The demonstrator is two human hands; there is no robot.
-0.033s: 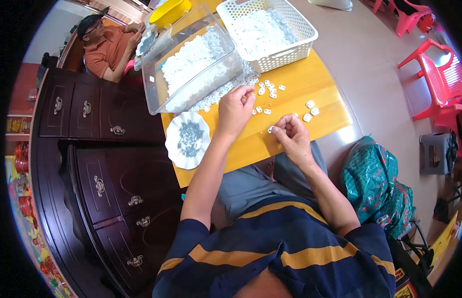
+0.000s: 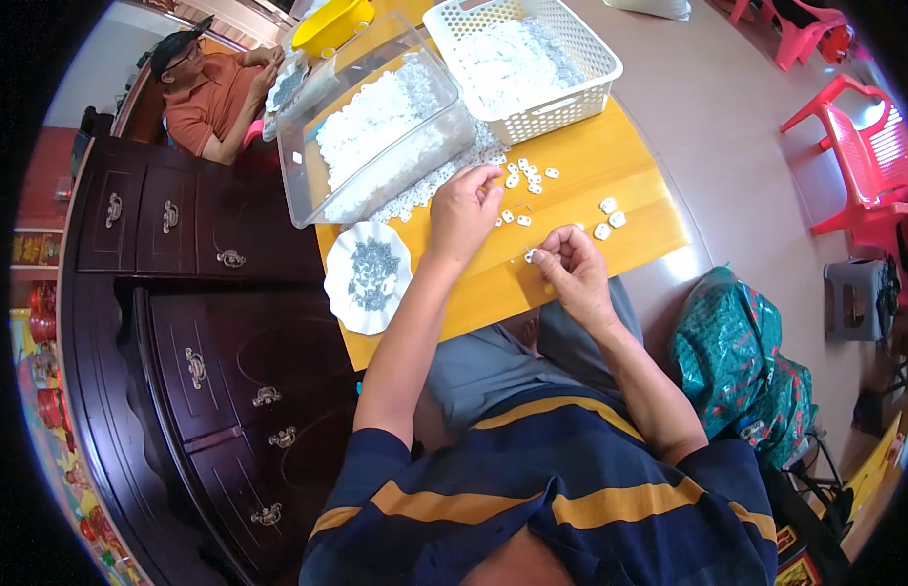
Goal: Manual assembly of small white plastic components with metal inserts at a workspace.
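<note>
My right hand (image 2: pixel 577 272) is closed in a pinch over the near part of the yellow table. Between thumb and forefinger it grips a small white plastic piece (image 2: pixel 529 257). My left hand (image 2: pixel 462 210) hovers to the left of it, fingertips pressed together; anything in them is too small to make out. Loose white pieces with two dark holes (image 2: pixel 524 221) lie between and beyond my hands. Three larger white pieces (image 2: pixel 616 220) sit to the right. A scalloped white plate (image 2: pixel 339 305) with small dark grey bits stands beside my left forearm.
A clear plastic bin (image 2: pixel 296 186) and a white perforated basket (image 2: pixel 561 115), both heaped with white pieces, stand on the far table. A yellow basin (image 2: pixel 327 29) is behind. Dark drawers (image 2: pixel 210 220) border the left. A co-worker (image 2: pixel 208 103) sits far left; a green bag (image 2: pixel 727 327) stands right.
</note>
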